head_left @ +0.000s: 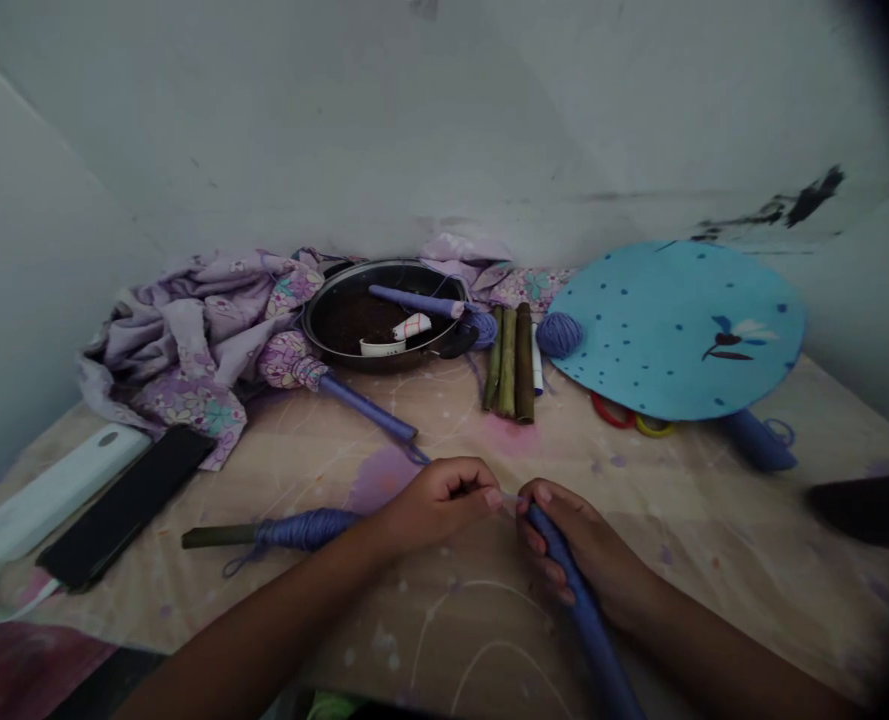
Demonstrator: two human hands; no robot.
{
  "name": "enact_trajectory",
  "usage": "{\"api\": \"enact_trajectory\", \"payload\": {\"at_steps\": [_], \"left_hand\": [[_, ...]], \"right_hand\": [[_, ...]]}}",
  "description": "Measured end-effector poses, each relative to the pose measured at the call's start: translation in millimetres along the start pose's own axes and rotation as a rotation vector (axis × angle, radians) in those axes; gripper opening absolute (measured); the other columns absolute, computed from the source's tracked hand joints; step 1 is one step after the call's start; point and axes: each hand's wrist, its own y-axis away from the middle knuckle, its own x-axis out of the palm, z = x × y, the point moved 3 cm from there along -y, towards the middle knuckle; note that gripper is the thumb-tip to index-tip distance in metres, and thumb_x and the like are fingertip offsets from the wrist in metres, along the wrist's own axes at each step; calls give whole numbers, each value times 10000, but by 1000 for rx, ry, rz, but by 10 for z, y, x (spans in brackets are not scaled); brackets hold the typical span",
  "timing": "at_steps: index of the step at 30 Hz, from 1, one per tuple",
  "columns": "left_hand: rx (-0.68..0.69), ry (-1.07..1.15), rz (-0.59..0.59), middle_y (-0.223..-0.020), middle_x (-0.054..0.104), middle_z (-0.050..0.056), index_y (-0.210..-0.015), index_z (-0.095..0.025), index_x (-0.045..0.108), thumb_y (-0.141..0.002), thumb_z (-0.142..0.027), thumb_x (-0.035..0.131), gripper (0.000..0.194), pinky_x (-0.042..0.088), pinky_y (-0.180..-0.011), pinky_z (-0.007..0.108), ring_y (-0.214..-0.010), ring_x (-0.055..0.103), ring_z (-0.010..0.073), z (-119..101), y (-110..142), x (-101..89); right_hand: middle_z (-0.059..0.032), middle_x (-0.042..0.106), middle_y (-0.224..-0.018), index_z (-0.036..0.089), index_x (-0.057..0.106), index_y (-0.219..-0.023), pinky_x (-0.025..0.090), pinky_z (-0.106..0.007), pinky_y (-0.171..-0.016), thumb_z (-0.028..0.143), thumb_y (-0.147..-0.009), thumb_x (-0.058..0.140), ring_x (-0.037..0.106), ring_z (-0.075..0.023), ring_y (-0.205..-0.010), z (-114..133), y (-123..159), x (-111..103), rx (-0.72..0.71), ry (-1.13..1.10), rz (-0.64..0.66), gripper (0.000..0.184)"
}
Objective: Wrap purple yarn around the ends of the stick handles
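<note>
My left hand (436, 503) is pinched around a thin pale strand (508, 496) that runs across to my right hand (575, 545). My right hand grips a stick wrapped in purple yarn (585, 610), its lower end running out of view. On the cloth to the left lies a second yarn-wrapped stick (305, 528) with a bare wooden end. A third wrapped stick (365, 405), its end bound in floral fabric, lies just beyond my hands.
Behind stand a dark round pan (382, 268) holding a wrapped stick, bare green sticks (508, 365) and a purple yarn ball (559, 335). A blue paper disc (676, 330) covers red-and-yellow-handled scissors (620, 413). A floral cloth (189, 340), black phone (125, 505) and white case (58, 492) lie left.
</note>
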Motion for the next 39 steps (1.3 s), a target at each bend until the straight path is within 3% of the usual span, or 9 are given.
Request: {"api": "enact_trajectory", "payload": {"at_steps": [15,18,20,23,25,28,32,35,39], "left_hand": [[-6,14,-106,-531,372,-71,-707,-159,496,-792,-422,544,280,229,-457,193,-473,309,64,26,-54,-51],[36,-182,-81,-572,412,-53,-720,-155,515,-826,-382,495,252,293,-489,198,-515,368,78,-4,-54,-26],[87,-414,12,-639,504,-22,-757,-150,557,-851,-332,466,224,365,-556,214,-589,457,101,-66,-35,12],[165,-793,155,-850,629,43,-897,-155,610,-888,-286,429,224,438,-730,267,-803,567,157,-224,-12,57],[202,-1024,167,-985,636,90,-988,-147,617,-909,-277,393,270,440,-826,320,-942,574,199,-358,-69,65],[273,-1215,134,-1120,608,127,-1074,-141,599,-898,-256,410,283,445,-850,348,-1024,565,228,-553,-361,135],[382,-1253,456,-1014,664,87,-1079,-182,604,-903,-225,397,275,471,-765,307,-921,614,197,-616,-1014,548],[369,-1368,524,-1037,657,125,-1056,-164,617,-874,-221,446,256,485,-692,339,-912,618,248,-524,-1434,909],[332,-1455,290,-1088,602,180,-1162,-116,549,-865,-119,396,334,494,-706,385,-952,611,281,-428,-1676,1191]], "right_hand": [[55,489,-523,180,527,-791,320,-132,-251,433,-839,522,363,-45,-313,24,-14,30,29,19,-2,257],[59,484,-514,184,509,-764,307,-127,-244,430,-835,515,352,-42,-307,37,-8,36,29,23,-14,256],[61,482,-508,186,505,-761,303,-124,-243,428,-830,515,353,-43,-307,50,-6,41,31,38,-22,253],[63,481,-509,187,501,-763,303,-124,-245,434,-830,509,356,-43,-309,61,-12,42,27,58,-24,256],[63,483,-512,188,496,-764,299,-125,-244,441,-830,505,357,-44,-308,52,-21,37,26,68,-29,262],[63,489,-512,191,489,-778,297,-132,-244,461,-824,503,360,-47,-302,23,-37,31,24,65,-37,274],[69,478,-497,192,484,-782,304,-146,-243,486,-799,521,359,-52,-291,-11,-51,55,-11,73,-7,296],[72,473,-489,192,479,-768,314,-159,-242,495,-775,534,353,-55,-284,-36,-51,59,-14,85,-18,308],[64,468,-452,181,486,-700,312,-166,-242,500,-757,520,357,-58,-271,-60,-54,40,29,105,-56,326]]}}
